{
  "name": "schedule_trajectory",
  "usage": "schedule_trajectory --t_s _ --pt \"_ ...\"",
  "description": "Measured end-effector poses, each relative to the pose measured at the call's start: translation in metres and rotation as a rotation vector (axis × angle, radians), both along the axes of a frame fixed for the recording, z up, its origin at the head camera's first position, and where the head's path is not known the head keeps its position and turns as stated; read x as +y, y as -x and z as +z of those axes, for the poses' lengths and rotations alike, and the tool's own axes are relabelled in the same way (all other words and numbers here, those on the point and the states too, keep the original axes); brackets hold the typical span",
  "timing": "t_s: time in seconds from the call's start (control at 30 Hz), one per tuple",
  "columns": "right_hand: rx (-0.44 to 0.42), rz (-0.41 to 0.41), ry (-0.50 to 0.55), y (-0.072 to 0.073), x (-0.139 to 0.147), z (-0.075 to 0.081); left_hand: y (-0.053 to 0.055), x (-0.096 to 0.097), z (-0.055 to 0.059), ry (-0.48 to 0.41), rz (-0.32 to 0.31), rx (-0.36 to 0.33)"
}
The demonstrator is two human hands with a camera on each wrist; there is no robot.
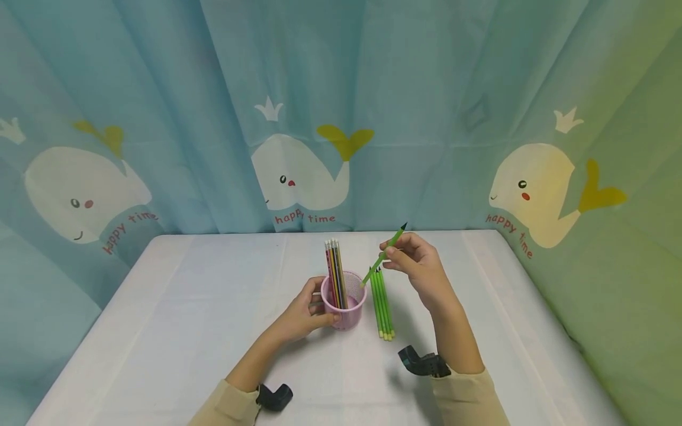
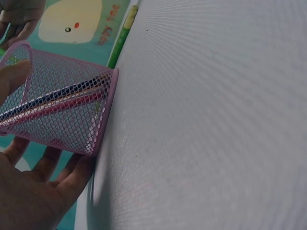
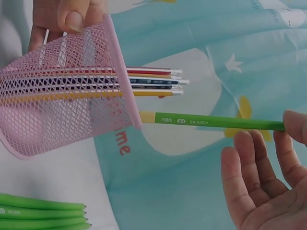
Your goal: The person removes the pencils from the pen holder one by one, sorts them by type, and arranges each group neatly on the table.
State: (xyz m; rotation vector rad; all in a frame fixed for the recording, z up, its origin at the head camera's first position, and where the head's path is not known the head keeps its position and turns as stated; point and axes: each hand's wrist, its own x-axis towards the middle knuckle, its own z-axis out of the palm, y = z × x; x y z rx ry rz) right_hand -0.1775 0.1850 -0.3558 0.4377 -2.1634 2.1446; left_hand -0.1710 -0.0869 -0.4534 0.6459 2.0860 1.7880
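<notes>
A pink mesh pencil cup (image 1: 348, 319) stands on the table, and my left hand (image 1: 303, 313) grips it round its left side, thumb in front. Several striped pencils (image 1: 335, 272) lean inside it, eraser ends up. My right hand (image 1: 421, 266) pinches a green pencil (image 3: 211, 121) between thumb and forefinger. That pencil slants, dark point up, with its pale yellow end right at the cup's rim (image 3: 122, 72). The other fingers of this hand are spread away from it in the right wrist view. Several more green pencils (image 1: 382, 305) lie side by side just right of the cup.
The table has a white cover (image 1: 213, 296). Behind it hangs a blue-green curtain (image 1: 426, 118) printed with whales, close to the far table edge. A black wrist camera (image 1: 423, 362) sits on the right forearm, another black camera (image 1: 274, 397) on the left.
</notes>
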Motion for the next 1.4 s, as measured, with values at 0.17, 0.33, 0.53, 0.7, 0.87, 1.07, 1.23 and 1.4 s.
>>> schedule_trajectory --t_s 0.17,0.33,0.53,0.7,0.87,1.07,1.23,1.4 --pt "0.006 -0.013 0.015 0.001 0.004 0.001 0.0 0.0 0.0 0.011 0.008 0.007" --pt "-0.004 -0.035 0.012 0.001 0.008 0.002 0.001 0.0 0.0 0.02 0.01 0.024" --pt "-0.02 -0.062 -0.008 0.004 0.013 -0.002 0.0 0.0 0.001 0.017 -0.001 0.024" --pt "-0.041 -0.084 -0.012 0.009 0.018 -0.009 0.0 0.0 0.002 0.016 0.001 0.023" --pt "-0.072 -0.1 0.002 0.012 0.024 -0.016 0.0 0.0 0.001 0.014 -0.001 0.027" --pt "-0.105 -0.116 0.002 0.015 0.028 -0.024 0.0 0.0 0.001 0.016 -0.004 0.024" --pt "-0.128 -0.132 -0.015 0.019 0.03 -0.029 0.0 0.0 0.0 0.018 0.0 0.02" --pt "-0.165 -0.158 -0.027 0.022 0.032 -0.031 0.0 0.0 0.0 0.021 0.004 0.013"
